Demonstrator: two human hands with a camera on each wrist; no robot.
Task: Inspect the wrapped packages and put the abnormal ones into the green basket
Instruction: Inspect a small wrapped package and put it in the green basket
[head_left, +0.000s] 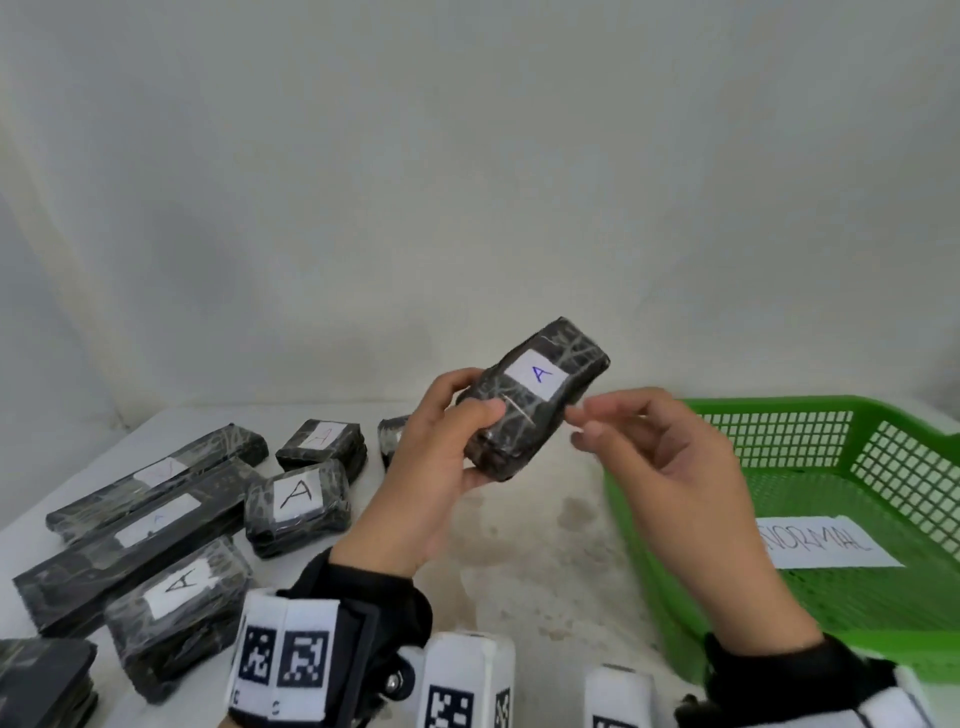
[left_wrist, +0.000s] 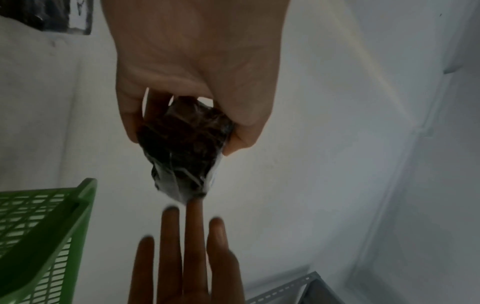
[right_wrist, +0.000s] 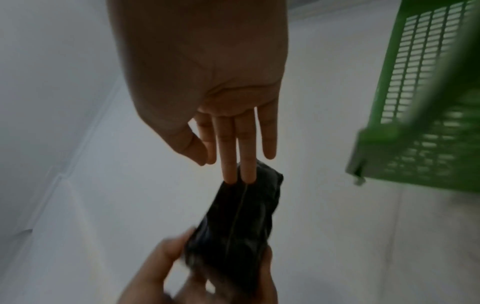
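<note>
My left hand grips a short black wrapped package with a white label marked "A", lifted above the table and tilted up to the right. In the left wrist view the same package sits between thumb and fingers of my left hand. My right hand hovers just right of the package with straight fingers; in the right wrist view its fingertips reach the end of the package. The green basket stands at the right and holds only a paper sign.
Several black wrapped packages with white labels lie on the white table at the left, among them a short one, a long one and another short one. A small package lies behind my left hand. A white wall stands behind.
</note>
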